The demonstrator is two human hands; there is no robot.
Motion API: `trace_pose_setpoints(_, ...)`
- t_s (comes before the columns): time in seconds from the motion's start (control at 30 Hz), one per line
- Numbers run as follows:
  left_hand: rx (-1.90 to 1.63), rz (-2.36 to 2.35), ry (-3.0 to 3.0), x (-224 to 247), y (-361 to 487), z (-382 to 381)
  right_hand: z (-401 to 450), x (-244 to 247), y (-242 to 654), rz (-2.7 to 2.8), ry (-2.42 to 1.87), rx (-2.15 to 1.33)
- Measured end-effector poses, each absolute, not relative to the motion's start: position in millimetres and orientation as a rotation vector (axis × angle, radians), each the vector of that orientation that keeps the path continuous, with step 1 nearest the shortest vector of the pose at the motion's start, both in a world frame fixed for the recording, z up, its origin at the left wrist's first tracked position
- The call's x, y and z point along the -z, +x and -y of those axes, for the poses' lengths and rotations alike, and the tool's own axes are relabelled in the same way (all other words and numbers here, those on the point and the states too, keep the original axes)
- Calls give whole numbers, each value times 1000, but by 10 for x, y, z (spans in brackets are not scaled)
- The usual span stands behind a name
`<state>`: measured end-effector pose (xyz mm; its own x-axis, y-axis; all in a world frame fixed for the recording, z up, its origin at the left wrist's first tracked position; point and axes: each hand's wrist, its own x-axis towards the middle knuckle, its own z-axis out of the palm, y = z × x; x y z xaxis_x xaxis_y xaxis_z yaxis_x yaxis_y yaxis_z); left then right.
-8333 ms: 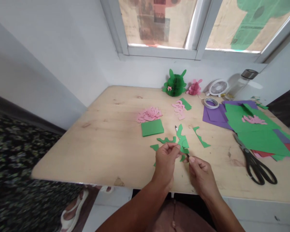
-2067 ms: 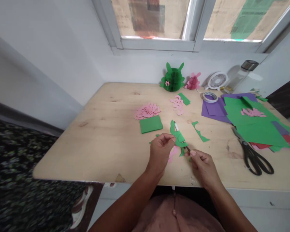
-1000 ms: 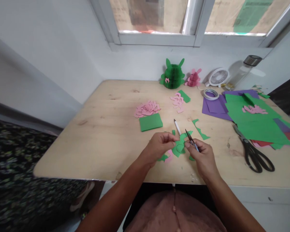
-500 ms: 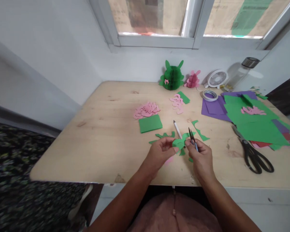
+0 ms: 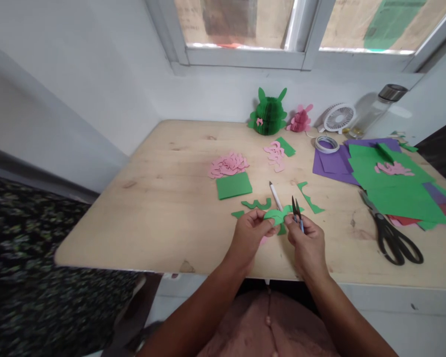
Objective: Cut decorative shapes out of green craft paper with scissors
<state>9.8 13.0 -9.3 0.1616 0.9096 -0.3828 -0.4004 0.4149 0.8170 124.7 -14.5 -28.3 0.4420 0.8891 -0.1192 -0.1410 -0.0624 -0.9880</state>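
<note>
My left hand (image 5: 250, 239) pinches a curved piece of green paper (image 5: 277, 215) between thumb and fingers. My right hand (image 5: 307, 246) holds small snips (image 5: 298, 214) with dark blades pointing up and a blue handle, their tips just right of the green piece. A white marker pen (image 5: 276, 196) lies on the wooden table (image 5: 152, 208) just beyond my hands. Green offcuts, one wavy (image 5: 256, 204), lie by my left hand, and a pink scrap (image 5: 263, 240) partly shows beneath it.
Pink paper cutouts (image 5: 228, 165) sit behind a green rectangle (image 5: 234, 185). Full-size scissors (image 5: 392, 238) lie on the right, beside stacked green and purple sheets (image 5: 394, 183). Honeycomb paper figures (image 5: 268, 112), a tape roll (image 5: 326, 144), a small fan (image 5: 339, 118) and a bottle (image 5: 379, 111) stand at the back.
The snips now stand more upright in my right hand. Both hands have drawn slightly closer together around the green piece, and the wavy offcut shows clear of my left hand.
</note>
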Motion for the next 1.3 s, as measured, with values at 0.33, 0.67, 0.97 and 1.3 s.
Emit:
trace_pose_setpoints(0.33, -1020, -1019, 547, 68, 117, -65, 187, 314, 1211, 727, -1376, -975)
trace_pose_setpoints(0.67, -1054, -1066, 541, 66, 80, -114, 233, 260, 1242, 768, -1357, -1053)
trace_pose_setpoints(0.97, -1085, -1037, 511, 34, 36, -200, 415, 286, 1285, 800, -1407, -1254)
trace_pose_setpoints(1.3, -1073, -1018, 495, -19, 74, -227, 406, 354, 1257, 760, -1452, -1267)
